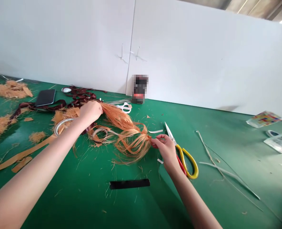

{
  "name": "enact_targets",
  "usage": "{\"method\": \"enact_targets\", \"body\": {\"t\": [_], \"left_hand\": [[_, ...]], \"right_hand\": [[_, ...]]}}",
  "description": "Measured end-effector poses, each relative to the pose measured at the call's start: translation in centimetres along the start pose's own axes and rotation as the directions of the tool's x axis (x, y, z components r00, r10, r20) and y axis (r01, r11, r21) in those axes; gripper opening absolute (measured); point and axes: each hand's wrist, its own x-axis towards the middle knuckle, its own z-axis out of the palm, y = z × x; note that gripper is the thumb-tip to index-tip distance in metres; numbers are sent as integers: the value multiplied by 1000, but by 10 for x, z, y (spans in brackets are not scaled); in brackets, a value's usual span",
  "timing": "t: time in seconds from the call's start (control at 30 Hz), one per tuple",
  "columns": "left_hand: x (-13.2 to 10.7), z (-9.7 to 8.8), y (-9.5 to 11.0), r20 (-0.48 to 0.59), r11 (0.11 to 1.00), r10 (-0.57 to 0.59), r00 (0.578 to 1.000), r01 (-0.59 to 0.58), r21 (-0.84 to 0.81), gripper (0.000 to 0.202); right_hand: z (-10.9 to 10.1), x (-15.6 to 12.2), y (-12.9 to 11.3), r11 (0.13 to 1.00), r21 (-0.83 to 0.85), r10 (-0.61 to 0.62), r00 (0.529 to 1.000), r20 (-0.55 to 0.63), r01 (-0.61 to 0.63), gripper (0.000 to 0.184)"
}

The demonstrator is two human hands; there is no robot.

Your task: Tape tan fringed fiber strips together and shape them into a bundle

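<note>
A bundle of orange-tan fibre strands point(122, 119) stretches between my two hands above the green table. My left hand point(91, 112) is closed around its far upper end. At the near end, my right hand point(163, 144) pinches the gathered point, from which loose strands loop back to the left. Beside the right hand lie scissors point(187, 162) with yellow and red handles, blades pointing away. A black strip point(130, 183) rests flat in front of the bundle. Beneath the strands, a roll of tape point(100, 135) is partly covered.
Brown ribbon point(81, 93), a dark phone point(45, 97), shredded fibre point(11, 89) and another tape roll point(62, 124) crowd the left. White-handled scissors point(125, 108) lie behind the bundle. Pale strips point(229, 175) and plastic packets point(263, 119) are at the right. White panels point(203, 57) stand behind.
</note>
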Motion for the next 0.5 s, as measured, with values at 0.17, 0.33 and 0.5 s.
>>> {"method": "enact_targets", "body": {"t": [0.17,0.33,0.5], "left_hand": [[-25,-23,59,99,998,11,995,-17,58,24],[-88,-10,131,600,867,498,626,-341,-364,38],[-116,26,143,550,823,543,634,-272,-498,45]], "right_hand": [[1,-3,-12,997,-4,79,993,89,-79,30],[8,-15,-26,988,98,101,982,159,-117,43],[10,-24,-33,961,255,48,974,221,-105,51]]}}
